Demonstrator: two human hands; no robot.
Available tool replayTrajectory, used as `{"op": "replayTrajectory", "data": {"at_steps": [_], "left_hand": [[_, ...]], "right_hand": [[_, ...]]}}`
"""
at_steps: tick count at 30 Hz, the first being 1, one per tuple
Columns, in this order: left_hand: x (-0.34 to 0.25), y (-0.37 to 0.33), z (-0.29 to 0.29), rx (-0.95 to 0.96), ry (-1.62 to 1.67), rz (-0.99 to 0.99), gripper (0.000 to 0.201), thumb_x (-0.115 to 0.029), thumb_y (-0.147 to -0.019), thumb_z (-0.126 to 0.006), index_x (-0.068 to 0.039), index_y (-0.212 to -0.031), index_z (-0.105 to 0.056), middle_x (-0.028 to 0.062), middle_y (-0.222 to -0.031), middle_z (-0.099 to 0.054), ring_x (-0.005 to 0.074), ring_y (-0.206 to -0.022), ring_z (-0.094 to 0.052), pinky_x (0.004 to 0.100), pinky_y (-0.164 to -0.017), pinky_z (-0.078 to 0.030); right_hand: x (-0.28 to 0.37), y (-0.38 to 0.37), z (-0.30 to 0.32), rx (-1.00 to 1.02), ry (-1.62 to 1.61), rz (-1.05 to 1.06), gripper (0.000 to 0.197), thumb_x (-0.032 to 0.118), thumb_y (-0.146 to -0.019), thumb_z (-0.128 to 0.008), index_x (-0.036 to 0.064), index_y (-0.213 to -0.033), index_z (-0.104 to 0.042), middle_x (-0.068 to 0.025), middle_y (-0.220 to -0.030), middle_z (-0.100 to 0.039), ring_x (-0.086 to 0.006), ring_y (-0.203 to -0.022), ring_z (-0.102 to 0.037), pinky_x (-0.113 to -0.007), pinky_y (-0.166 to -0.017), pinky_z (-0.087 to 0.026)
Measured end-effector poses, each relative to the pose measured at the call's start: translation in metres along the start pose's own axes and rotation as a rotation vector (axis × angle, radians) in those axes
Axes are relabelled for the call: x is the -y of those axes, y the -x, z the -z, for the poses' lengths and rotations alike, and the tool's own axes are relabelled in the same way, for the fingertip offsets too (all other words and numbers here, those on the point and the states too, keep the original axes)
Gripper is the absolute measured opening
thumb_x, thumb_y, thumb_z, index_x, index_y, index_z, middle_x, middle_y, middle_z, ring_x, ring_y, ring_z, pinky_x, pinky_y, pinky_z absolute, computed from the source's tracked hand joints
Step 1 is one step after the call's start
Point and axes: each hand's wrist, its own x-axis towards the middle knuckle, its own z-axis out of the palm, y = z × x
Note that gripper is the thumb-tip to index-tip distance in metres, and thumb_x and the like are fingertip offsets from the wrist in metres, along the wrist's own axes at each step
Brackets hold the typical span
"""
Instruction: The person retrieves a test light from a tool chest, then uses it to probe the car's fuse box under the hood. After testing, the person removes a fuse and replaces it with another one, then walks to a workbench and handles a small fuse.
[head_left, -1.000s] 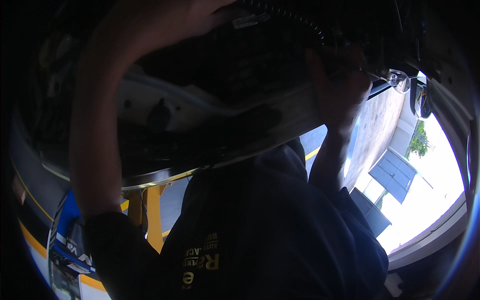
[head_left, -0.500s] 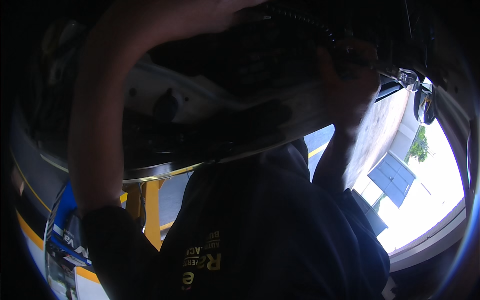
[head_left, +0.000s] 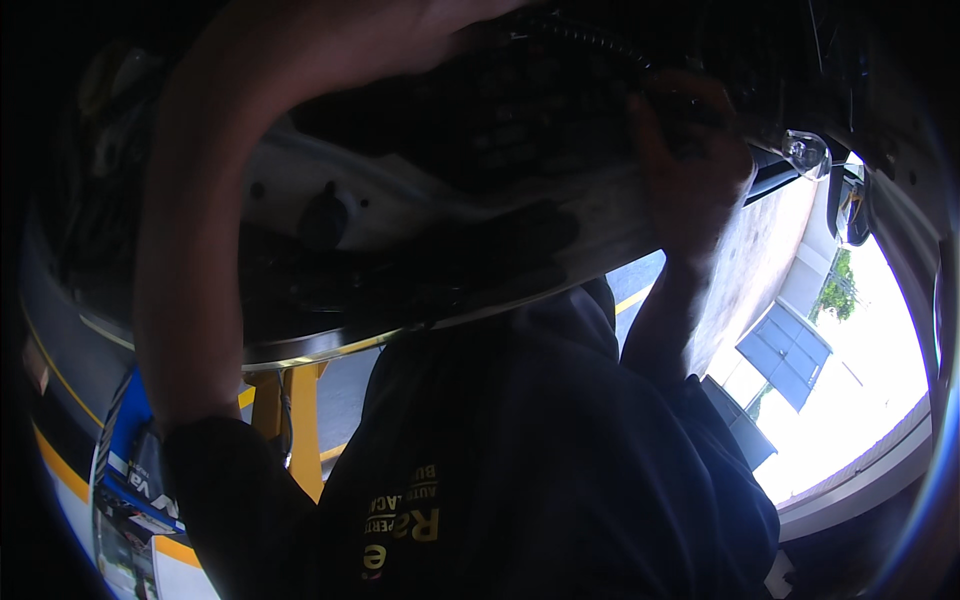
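Note:
My right hand (head_left: 690, 150) is raised under a dark vehicle body panel (head_left: 390, 190), its fingers curled round a dark bulb holder that is mostly hidden by them and by shadow. A clear glass bulb (head_left: 805, 155) sticks out to the right of that hand. From the hand a black ribbed cable sleeve (head_left: 600, 40) runs up and left towards my left hand (head_left: 450, 30). The left arm bends across the top left, and its fingers are lost in darkness at the upper edge, close to the sleeve's end.
The panel's curved lower edge (head_left: 330, 345) crosses just above my dark shirt. Below it at left stand a yellow post (head_left: 305, 430) and a blue box (head_left: 130, 450). Through a bright opening at right show a grey cabinet (head_left: 785, 355) and a tree.
My right hand and the bulb have shifted slightly left and up together. The left arm has barely moved.

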Motion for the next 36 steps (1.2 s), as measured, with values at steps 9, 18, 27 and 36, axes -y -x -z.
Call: {"op": "replayTrajectory", "data": {"at_steps": [9,18,27,36], "left_hand": [[0.001,-0.002,-0.001,0.04,-0.003,0.038,0.029,-0.005,-0.084,-0.073,-0.002,-0.113,-0.071,0.0092,-0.091,-0.074,0.0281,-0.083,-0.076,0.042,-0.074,-0.06],[-0.01,-0.002,0.004,0.1,-0.015,0.091,0.042,-0.004,-0.081,-0.075,-0.001,-0.123,-0.072,0.0102,-0.098,-0.076,0.0293,-0.085,-0.076,0.0405,-0.076,-0.061],[-0.009,0.003,0.008,0.096,0.013,0.091,0.037,-0.007,-0.083,-0.076,-0.002,-0.119,-0.072,0.0106,-0.098,-0.076,0.0304,-0.086,-0.075,0.041,-0.076,-0.06],[-0.009,0.007,0.005,0.115,0.03,0.093,0.032,-0.009,-0.085,-0.077,-0.002,-0.115,-0.071,0.0108,-0.096,-0.074,0.0315,-0.085,-0.074,0.0418,-0.075,-0.06]], "right_hand": [[-0.003,0.001,0.0,0.046,-0.062,0.008,0.025,0.01,-0.088,-0.085,0.0156,-0.111,-0.081,-0.0072,-0.095,-0.082,-0.0199,-0.088,-0.08,-0.031,-0.078,-0.062],[0.013,0.002,0.004,0.059,-0.015,-0.047,0.018,0.006,-0.089,-0.086,0.0085,-0.106,-0.084,-0.0027,-0.111,-0.081,-0.0133,-0.098,-0.078,-0.025,-0.087,-0.058],[0.022,0.001,-0.001,0.053,-0.028,-0.061,0.016,0.004,-0.089,-0.085,0.006,-0.105,-0.083,-0.0039,-0.106,-0.081,-0.0125,-0.093,-0.077,-0.023,-0.079,-0.058],[0.026,0.006,-0.009,0.036,-0.036,-0.115,0.018,0.005,-0.088,-0.085,0.0085,-0.106,-0.084,-0.0027,-0.103,-0.081,-0.0118,-0.093,-0.077,-0.024,-0.081,-0.057]]}}
